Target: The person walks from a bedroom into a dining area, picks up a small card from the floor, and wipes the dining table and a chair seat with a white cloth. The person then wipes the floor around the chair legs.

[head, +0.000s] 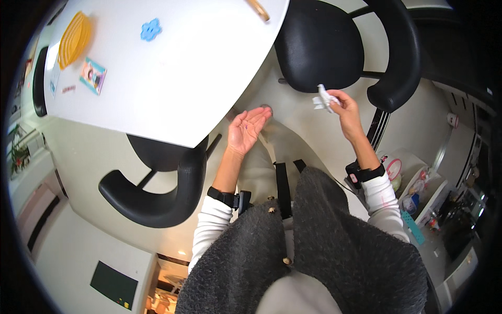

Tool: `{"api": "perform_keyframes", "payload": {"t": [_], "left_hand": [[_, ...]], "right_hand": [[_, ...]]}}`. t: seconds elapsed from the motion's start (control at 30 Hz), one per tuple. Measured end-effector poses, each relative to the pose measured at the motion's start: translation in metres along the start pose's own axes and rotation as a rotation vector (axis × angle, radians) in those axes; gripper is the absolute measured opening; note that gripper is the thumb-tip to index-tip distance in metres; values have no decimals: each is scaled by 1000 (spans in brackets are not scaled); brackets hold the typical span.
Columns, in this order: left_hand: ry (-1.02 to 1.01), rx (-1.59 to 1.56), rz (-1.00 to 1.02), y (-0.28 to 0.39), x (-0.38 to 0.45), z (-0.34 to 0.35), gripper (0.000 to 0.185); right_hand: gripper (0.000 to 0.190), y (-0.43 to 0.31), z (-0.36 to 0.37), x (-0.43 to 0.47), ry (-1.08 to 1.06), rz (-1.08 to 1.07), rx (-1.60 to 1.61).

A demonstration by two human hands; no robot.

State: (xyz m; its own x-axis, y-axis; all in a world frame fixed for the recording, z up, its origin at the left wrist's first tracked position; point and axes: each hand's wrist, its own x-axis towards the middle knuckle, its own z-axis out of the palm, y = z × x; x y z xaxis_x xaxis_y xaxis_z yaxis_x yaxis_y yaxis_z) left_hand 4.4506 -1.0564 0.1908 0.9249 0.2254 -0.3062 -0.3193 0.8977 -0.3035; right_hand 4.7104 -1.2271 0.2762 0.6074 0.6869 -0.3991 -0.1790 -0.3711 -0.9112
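My left hand (249, 127) is held palm up beside the near edge of the white table (172, 94), fingers extended. A tiny dark speck shows on its palm; whether it is a mark or a small object I cannot tell. My right hand (345, 110) pinches a crumpled white tissue (324, 100) between thumb and fingers, over the floor near a black chair seat. On the table lie a yellow plastic basket (74, 40), a light blue flower-shaped item (151, 30), a colourful printed packet (93, 75) and a brown stick-like object (259, 10).
A black chair (319, 47) stands beyond the table's right edge, and another black chair (157, 196) is at the lower left. White shelving (427, 192) with bagged items is at the right. A dark green board (114, 284) shows at the lower left.
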Motion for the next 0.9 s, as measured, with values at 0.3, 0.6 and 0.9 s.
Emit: {"api": "perform_keyframes", "payload": {"t": [0.3,0.6,0.9], "left_hand": [[171,211,-169,-22,86,20,48],[153,151,-188,-27,168,9,47],[118,165,-34,-47,286,-14,46]], "right_hand": [[28,88,-153,51,304,82,-307],[24,109,-192,69,488,-75,-165],[23,130,-342,61,514,-10,-150]]}}
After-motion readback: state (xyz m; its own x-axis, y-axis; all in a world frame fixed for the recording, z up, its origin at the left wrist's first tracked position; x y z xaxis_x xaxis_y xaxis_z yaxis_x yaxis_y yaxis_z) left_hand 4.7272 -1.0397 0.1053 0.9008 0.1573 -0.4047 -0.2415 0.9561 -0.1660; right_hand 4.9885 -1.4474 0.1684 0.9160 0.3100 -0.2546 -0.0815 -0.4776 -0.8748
